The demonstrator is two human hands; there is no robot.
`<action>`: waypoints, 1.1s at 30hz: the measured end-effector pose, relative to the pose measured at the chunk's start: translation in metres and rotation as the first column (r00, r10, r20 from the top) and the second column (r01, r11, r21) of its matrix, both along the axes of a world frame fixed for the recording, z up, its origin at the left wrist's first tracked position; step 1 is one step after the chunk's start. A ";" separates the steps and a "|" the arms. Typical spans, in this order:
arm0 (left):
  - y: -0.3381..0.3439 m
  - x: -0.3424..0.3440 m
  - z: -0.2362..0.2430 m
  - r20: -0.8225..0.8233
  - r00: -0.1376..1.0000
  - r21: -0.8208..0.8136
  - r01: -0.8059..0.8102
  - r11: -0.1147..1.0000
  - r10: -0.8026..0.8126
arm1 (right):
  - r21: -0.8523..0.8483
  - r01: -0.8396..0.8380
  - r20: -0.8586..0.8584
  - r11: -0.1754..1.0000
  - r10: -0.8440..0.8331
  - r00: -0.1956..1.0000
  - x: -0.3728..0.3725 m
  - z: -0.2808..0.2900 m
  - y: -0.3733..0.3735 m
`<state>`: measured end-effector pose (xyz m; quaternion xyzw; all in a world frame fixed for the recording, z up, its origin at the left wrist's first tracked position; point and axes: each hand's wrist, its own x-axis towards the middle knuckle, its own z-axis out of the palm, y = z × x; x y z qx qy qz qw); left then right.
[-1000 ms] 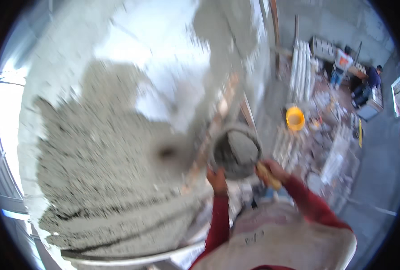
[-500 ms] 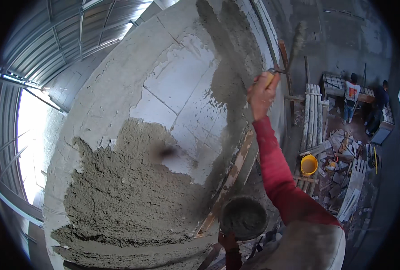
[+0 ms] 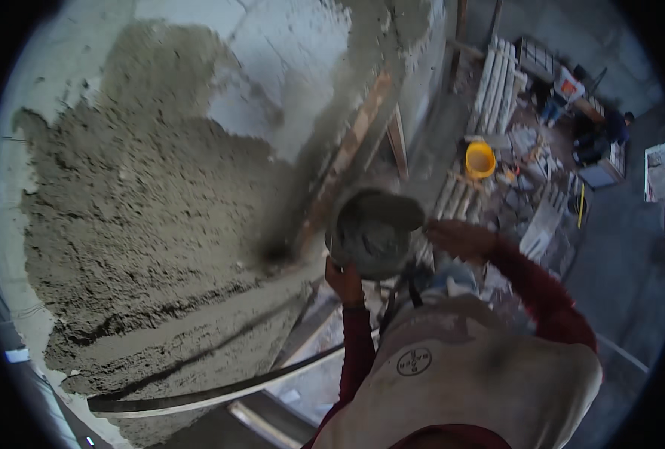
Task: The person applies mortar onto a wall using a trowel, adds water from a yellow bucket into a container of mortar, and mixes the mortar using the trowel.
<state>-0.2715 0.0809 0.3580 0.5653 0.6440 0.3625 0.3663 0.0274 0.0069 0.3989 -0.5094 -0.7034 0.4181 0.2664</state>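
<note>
A round mortar bucket (image 3: 368, 239) is held low in front of me by my left hand (image 3: 342, 277), at its near left rim. My right hand (image 3: 460, 238) is closed on a trowel, whose mortar-coated blade (image 3: 400, 212) is over the bucket's far right part; the handle is mostly hidden by my fingers. To the left, the wall carries rough grey wet mortar (image 3: 138, 202) around a pale, uncoated patch (image 3: 258, 67). A wooden batten (image 3: 351, 153) runs along the wall just beyond the bucket.
On the floor at right are a yellow bucket (image 3: 480, 159), white poles (image 3: 491, 86), broken tiles and scraps (image 3: 531, 153). Two other people (image 3: 566, 91) are at work beside boxy units at the upper right. A long curved strip (image 3: 220, 393) lies along the wall's lower edge.
Half a second ago my right hand had the trowel raised up by the wall's top; it has come down to the bucket. The view has tilted down.
</note>
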 end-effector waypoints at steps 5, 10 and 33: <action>-0.003 0.040 0.053 0.274 0.959 0.057 0.064 0.996 -0.077 | -0.338 0.051 0.072 0.940 -0.028 0.997 -0.004 -0.076 0.010; 0.040 0.032 0.036 0.150 0.959 0.025 0.240 0.971 -0.241 | -0.850 0.055 -0.219 0.524 -0.447 0.867 -0.038 -0.051 0.017; 0.003 -0.014 -0.038 0.230 0.960 0.008 -0.164 0.986 0.158 | 0.036 0.969 -0.994 0.244 -0.093 0.060 0.092 0.273 0.206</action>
